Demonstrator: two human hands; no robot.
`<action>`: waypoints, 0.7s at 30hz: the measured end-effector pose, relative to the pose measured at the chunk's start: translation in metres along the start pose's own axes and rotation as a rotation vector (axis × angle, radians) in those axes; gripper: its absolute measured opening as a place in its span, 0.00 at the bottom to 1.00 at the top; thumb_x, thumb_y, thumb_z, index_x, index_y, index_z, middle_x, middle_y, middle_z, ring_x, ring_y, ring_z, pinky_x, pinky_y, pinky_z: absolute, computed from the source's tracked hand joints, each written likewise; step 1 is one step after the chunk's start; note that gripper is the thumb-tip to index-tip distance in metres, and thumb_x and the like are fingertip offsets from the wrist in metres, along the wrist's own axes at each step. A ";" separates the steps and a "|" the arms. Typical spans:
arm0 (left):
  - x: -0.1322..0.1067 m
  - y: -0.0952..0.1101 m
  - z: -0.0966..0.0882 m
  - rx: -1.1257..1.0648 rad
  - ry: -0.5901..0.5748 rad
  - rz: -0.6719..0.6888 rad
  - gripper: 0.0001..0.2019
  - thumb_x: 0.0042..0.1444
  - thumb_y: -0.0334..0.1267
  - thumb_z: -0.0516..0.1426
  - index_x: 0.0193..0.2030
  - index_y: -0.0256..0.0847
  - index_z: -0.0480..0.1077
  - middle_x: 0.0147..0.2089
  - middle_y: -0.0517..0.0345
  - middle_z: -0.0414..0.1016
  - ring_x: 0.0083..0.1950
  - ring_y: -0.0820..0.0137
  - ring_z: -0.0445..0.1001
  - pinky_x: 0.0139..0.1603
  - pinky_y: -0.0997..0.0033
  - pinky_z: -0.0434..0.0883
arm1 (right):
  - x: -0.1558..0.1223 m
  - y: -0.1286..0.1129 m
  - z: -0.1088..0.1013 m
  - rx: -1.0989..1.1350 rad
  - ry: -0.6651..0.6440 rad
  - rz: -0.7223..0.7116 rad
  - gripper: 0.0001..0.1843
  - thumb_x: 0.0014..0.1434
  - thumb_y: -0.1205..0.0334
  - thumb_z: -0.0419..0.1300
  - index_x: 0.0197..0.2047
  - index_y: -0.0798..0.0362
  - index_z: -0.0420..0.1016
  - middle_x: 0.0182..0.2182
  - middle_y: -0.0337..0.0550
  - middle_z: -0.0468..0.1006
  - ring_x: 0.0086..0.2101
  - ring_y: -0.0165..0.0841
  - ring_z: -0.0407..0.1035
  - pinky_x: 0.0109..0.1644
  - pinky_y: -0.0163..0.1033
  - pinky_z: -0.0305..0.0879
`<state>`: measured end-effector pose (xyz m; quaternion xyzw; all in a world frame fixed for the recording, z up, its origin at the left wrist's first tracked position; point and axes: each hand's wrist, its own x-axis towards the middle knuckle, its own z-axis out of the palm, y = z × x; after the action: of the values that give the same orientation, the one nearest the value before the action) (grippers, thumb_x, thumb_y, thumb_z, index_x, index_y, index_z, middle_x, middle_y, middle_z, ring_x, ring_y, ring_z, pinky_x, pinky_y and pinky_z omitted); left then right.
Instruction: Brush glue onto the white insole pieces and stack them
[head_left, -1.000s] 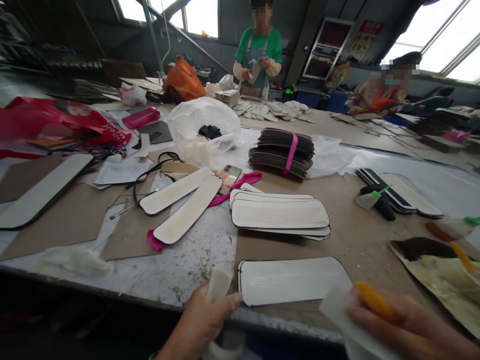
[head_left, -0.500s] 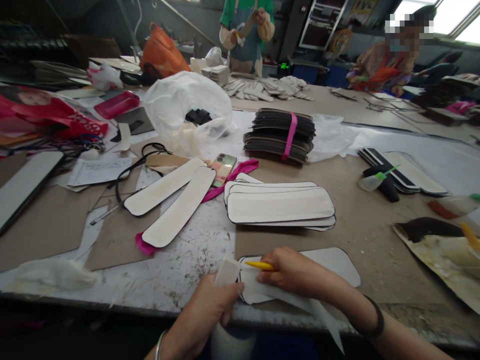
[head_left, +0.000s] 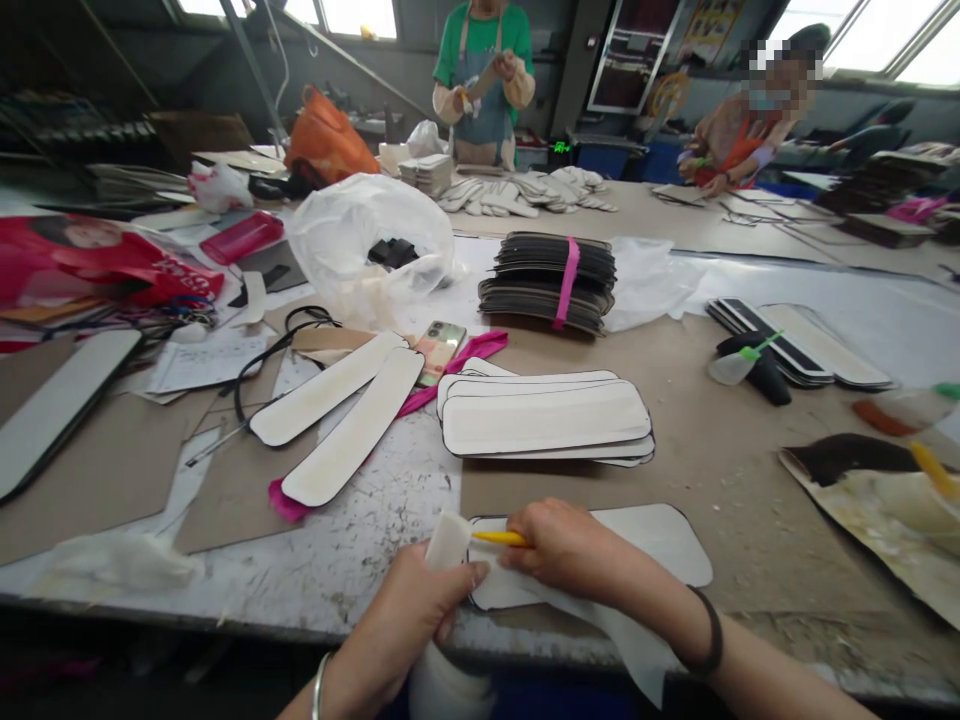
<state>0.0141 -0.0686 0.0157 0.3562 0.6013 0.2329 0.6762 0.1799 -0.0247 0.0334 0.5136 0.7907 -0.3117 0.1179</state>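
Observation:
My left hand [head_left: 409,625] is wrapped round a white squeeze bottle [head_left: 447,688], whose pale nozzle [head_left: 447,541] points up beside the nearest white panel. My right hand [head_left: 570,550] is closed on a thin yellow stick [head_left: 498,538], with its tip at the left end of that white black-edged panel [head_left: 660,530] lying at the table's near edge. A white sheet hangs from under my right wrist. Just beyond lies a stack of similar white panels [head_left: 544,420].
Two more white panels [head_left: 337,410] lie to the left over a pink ribbon beside a phone [head_left: 439,350]. A banded dark stack [head_left: 555,280], a white plastic bag [head_left: 371,240], and glue bottles [head_left: 739,365] sit farther back. Two other people work at the far end.
My right hand swung in from the lower right with the yellow stick and settled on the near panel's left end. My left hand with the bottle stayed beside it.

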 end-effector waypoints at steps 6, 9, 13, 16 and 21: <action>0.003 0.000 0.008 0.062 0.120 0.014 0.08 0.42 0.40 0.57 0.23 0.37 0.64 0.12 0.69 0.55 0.14 0.79 0.50 0.16 0.77 0.45 | -0.002 -0.009 0.001 -0.052 0.034 -0.008 0.11 0.52 0.57 0.57 0.33 0.52 0.78 0.30 0.50 0.80 0.33 0.40 0.74 0.28 0.35 0.57; 0.004 -0.003 0.010 0.072 0.129 0.029 0.09 0.42 0.41 0.57 0.23 0.38 0.64 0.11 0.70 0.55 0.13 0.80 0.49 0.16 0.77 0.45 | -0.013 -0.003 0.000 -0.061 0.062 0.021 0.11 0.53 0.57 0.57 0.33 0.53 0.78 0.31 0.51 0.80 0.35 0.42 0.73 0.32 0.37 0.60; 0.004 -0.008 0.008 0.079 0.164 0.036 0.11 0.42 0.43 0.57 0.22 0.39 0.64 0.09 0.71 0.54 0.13 0.80 0.47 0.17 0.77 0.43 | -0.054 0.034 -0.004 -0.069 0.094 0.156 0.10 0.55 0.59 0.54 0.34 0.53 0.76 0.32 0.51 0.79 0.36 0.44 0.72 0.36 0.40 0.61; 0.005 -0.012 0.008 0.102 0.187 0.048 0.12 0.42 0.45 0.58 0.22 0.39 0.63 0.08 0.71 0.54 0.13 0.80 0.48 0.18 0.77 0.43 | -0.089 0.071 -0.004 -0.029 0.170 0.334 0.12 0.59 0.60 0.49 0.39 0.52 0.72 0.37 0.48 0.77 0.37 0.39 0.71 0.39 0.39 0.60; 0.007 -0.014 0.010 0.198 0.215 0.027 0.13 0.43 0.47 0.56 0.20 0.40 0.62 0.06 0.69 0.54 0.12 0.78 0.49 0.18 0.77 0.45 | -0.105 0.096 0.009 -0.068 0.255 0.562 0.12 0.62 0.60 0.45 0.37 0.51 0.69 0.35 0.48 0.77 0.37 0.41 0.71 0.36 0.39 0.59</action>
<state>0.0235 -0.0744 0.0012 0.4023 0.6854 0.2184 0.5662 0.3108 -0.0810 0.0441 0.7427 0.6362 -0.1732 0.1165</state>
